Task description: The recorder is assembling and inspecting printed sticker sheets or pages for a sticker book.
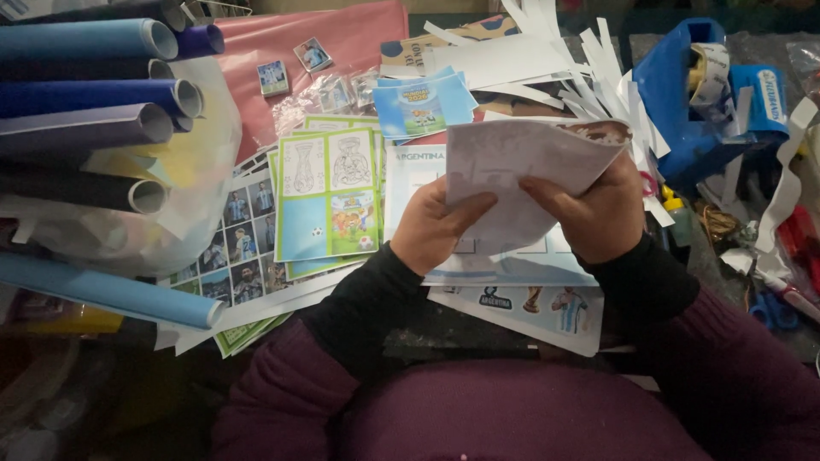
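Observation:
A folded white printed sheet (512, 162) is held up over the table, its blank back toward me. My left hand (431, 230) pinches its lower left edge with the thumb on top. My right hand (594, 213) grips its lower right part, thumb pressed across the paper. Both wrists come out of black cuffs and purple sleeves. Below the sheet lies a pale blue and white printed page (410, 183), partly hidden by my hands.
Rolled blue, purple and dark paper tubes (85, 94) lie stacked at the left. Green and blue printed sheets (329, 196) and photo sheets (243, 243) cover the middle. White paper strips (589, 77), a blue container (683, 94) and blue-handled scissors (773, 312) sit at the right.

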